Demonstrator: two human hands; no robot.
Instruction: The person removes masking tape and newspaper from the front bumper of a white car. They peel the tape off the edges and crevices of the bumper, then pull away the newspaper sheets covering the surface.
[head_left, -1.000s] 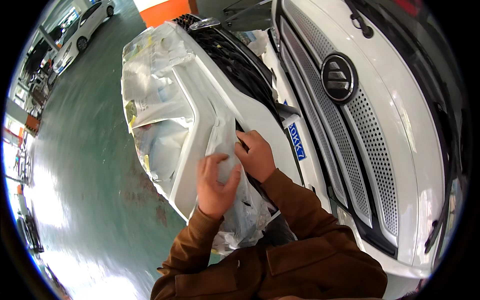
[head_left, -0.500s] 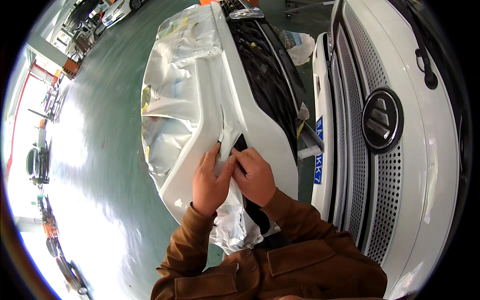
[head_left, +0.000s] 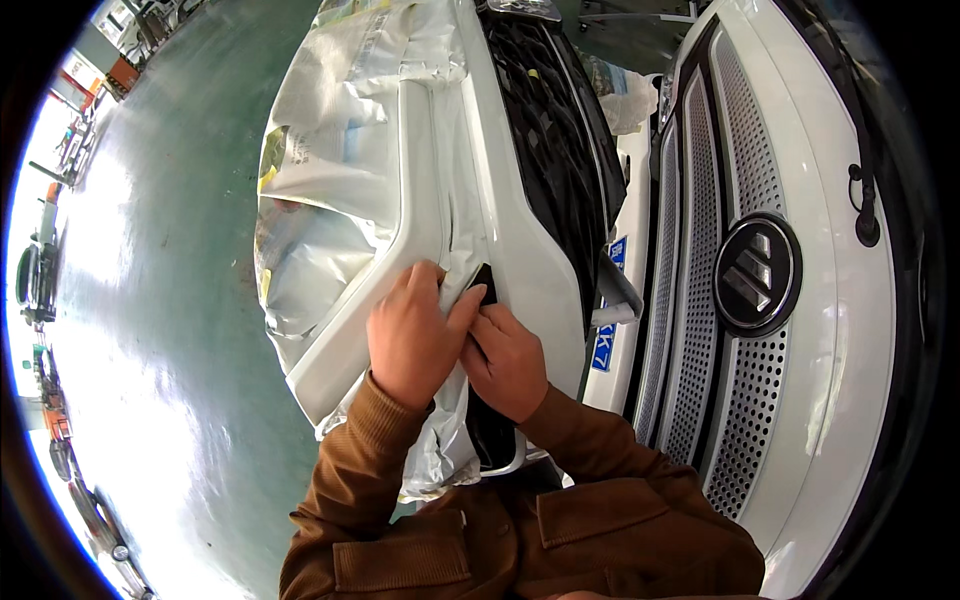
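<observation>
A white car bumper point(head_left: 535, 245) with a black mesh grille point(head_left: 550, 130) lies in front of me, partly covered by crinkled pale masking film point(head_left: 340, 120). My left hand point(head_left: 410, 335) is closed on the film in the bumper's long recess, its fingertips tucked against the recess edge and its thumb reaching right. Close against that thumb, my right hand point(head_left: 507, 365) has its fingers bent and pinched at the film's edge, beside a bare black strip point(head_left: 490, 430). The fingertips partly hide the film they grip. Loose film point(head_left: 440, 450) hangs below the hands.
At right, close to the bumper, stands a white vehicle front point(head_left: 850, 280) with a perforated grille and a round black emblem point(head_left: 757, 274). A grey bracket-like piece point(head_left: 620, 290) juts between them. Glossy green floor point(head_left: 190, 250) stretches left, with assorted equipment along the far wall.
My view has shifted, with the bumper's near end now closer. The left hand has moved slightly up the recess, and more of the black strip shows below the right hand.
</observation>
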